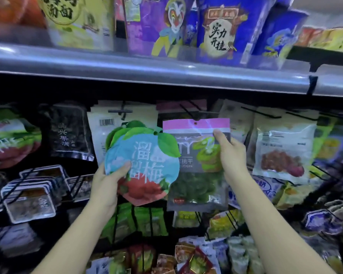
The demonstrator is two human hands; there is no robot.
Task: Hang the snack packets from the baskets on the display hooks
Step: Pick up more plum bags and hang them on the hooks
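Thumb and fingers of the right hand [233,155] pinch the upper right edge of a kiwi packet [196,175], the thumb lying on its front and the fingers curled behind it. This flat rectangular pouch is glossy, with a pink header strip, a grey middle band printed with green kiwi slices, and a clear window showing dark green dried fruit. A small punched hole in the header sits just below the tip of a black wire hook [187,112]; whether the two touch cannot be told.

The left hand [107,182] grips a plum packet [145,165] at its lower left rim, thumb on the front and fingers behind. The packet is cut round like a fruit, with a smooth sheen, a pale blue face with white characters, a red base and green leaf shapes at the top. Its right side overlaps the front of the kiwi packet. A second leaf outline shows behind it, so more than one may be held.

Around them more pouches hang on black wire pegs: a white one with a barcode [107,123], a dark crinkled one [67,131] and a clear one of reddish dried fruit [281,151]. Clear trays [30,202] stand at the lower left. Above runs a rounded grey metal shelf edge [166,70] carrying a purple carton [158,26] and a blue carton [222,30].
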